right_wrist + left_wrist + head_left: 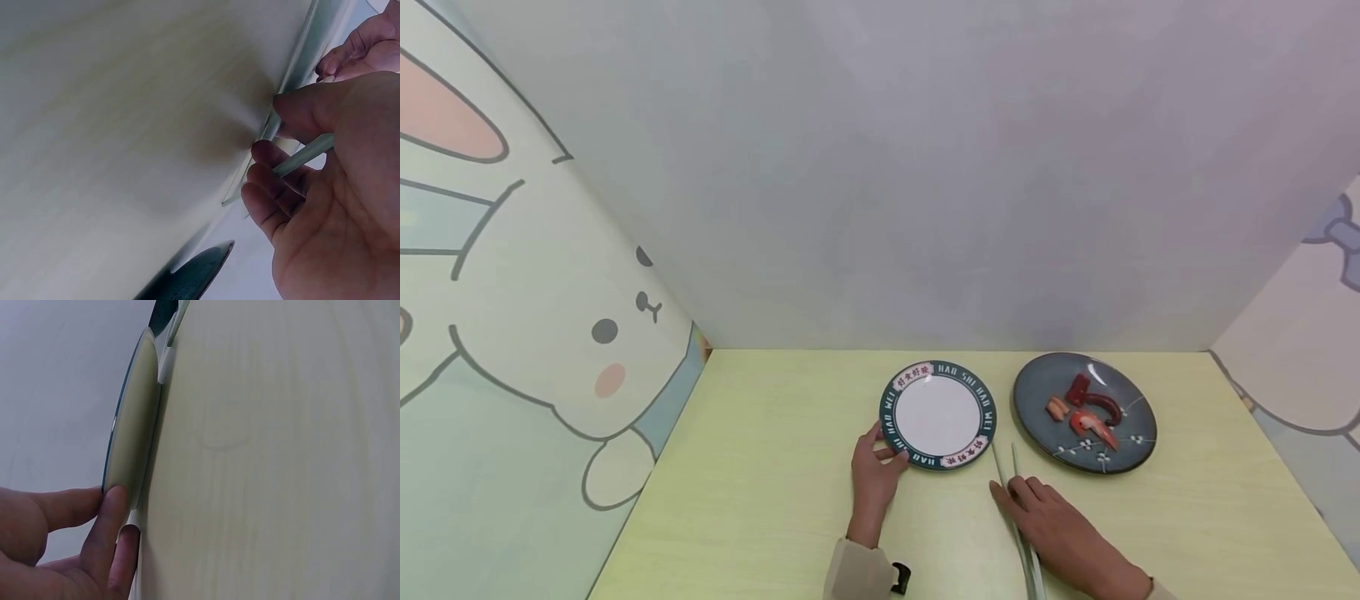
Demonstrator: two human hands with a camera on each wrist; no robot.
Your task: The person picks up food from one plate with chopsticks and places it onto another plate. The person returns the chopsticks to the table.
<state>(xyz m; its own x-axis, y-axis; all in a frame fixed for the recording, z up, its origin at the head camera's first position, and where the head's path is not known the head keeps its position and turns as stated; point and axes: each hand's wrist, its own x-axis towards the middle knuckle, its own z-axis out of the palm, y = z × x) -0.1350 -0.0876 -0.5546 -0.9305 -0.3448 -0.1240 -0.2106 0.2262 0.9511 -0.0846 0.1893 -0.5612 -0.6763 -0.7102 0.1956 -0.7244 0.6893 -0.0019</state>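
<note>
A small plate [937, 414] with a white middle and a dark green lettered rim lies on the table. At its near left edge, my left hand [876, 477] pinches the rim between thumb and fingers; the left wrist view shows the plate [132, 419] edge-on, with fingertips at its underside. Two long pale green chopsticks [1013, 457] lie to the right, their tips spread apart and pointing away from me. My right hand [1063, 529] holds them low over the table, and in the right wrist view one chopstick [305, 155] crosses behind the curled fingers.
A dark blue plate [1037, 433] with white blossoms stands at the back right. On it lie a shrimp [1093, 427], a curved dark red piece [1107, 407], a dark red chunk [1078, 389] and a small orange piece [1057, 408]. Walls border the yellow table [760, 483].
</note>
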